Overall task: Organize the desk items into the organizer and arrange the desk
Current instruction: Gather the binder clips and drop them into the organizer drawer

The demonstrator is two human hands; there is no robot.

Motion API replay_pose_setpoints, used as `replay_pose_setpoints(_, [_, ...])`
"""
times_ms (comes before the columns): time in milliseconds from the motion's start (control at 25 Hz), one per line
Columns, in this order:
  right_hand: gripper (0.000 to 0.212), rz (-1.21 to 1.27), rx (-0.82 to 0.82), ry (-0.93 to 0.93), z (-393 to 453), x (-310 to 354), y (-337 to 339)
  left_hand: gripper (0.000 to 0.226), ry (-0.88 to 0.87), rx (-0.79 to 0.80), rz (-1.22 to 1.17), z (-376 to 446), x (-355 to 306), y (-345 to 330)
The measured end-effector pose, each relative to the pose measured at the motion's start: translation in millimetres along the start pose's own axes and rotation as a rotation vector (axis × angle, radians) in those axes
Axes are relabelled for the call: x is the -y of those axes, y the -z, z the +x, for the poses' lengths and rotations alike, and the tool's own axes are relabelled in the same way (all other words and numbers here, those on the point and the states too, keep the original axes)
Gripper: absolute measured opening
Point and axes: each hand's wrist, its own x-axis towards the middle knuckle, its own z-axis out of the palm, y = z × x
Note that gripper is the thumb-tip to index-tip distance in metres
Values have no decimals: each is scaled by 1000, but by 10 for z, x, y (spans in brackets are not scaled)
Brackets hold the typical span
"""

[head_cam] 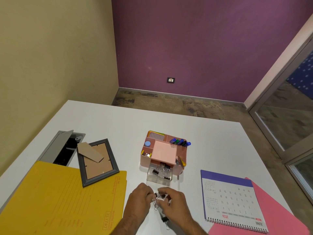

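A pink desk organizer [145,160] stands mid-table, holding markers [180,142], a pink note pad, a blue round item and small clips. Its clear front drawer [159,179] is pulled out and holds several black binder clips. Just in front of the drawer, my left hand [140,197] and my right hand [172,200] meet over the table, both pinching a small bunch of binder clips [159,198]. One more black binder clip [165,220] lies on the table between my forearms.
A yellow file folder [59,200] covers the near left, with a grey photo frame [98,162] lying face down partly on it. An open cable box [62,150] is sunk in the table behind. A spiral desk calendar [233,200] lies on a pink folder [279,209] at right.
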Motion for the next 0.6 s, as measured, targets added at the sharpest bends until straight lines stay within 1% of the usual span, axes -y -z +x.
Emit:
replay_pose_setpoints(80, [29, 93, -16, -59, 12, 55, 11, 23, -56, -5, -65, 17, -38, 15])
replay_pose_setpoints(240, [26, 359, -65, -164, 48, 146, 59, 19, -113, -27, -149, 50, -77, 31])
replay_pose_setpoints(360, [27, 417, -115, -166, 49, 209, 101, 18, -112, -33, -222, 62, -43, 30])
replay_pose_setpoints(440, [32, 352, -187, -103, 76, 239, 143, 15, -48, -64, -259, 67, -31, 10])
replay_pose_setpoints(520, [29, 200, -247, -21, 138, 275, 189, 9, 75, -53, -252, 76, -36, -19])
replay_pose_setpoints(560, [24, 101, -266, 33, 185, 294, 209, 8, 126, -19, -186, 71, -44, -36])
replay_pose_setpoints(600, [21, -6, -269, 91, 241, 316, 226, 13, 141, 15, -87, 54, -51, -62])
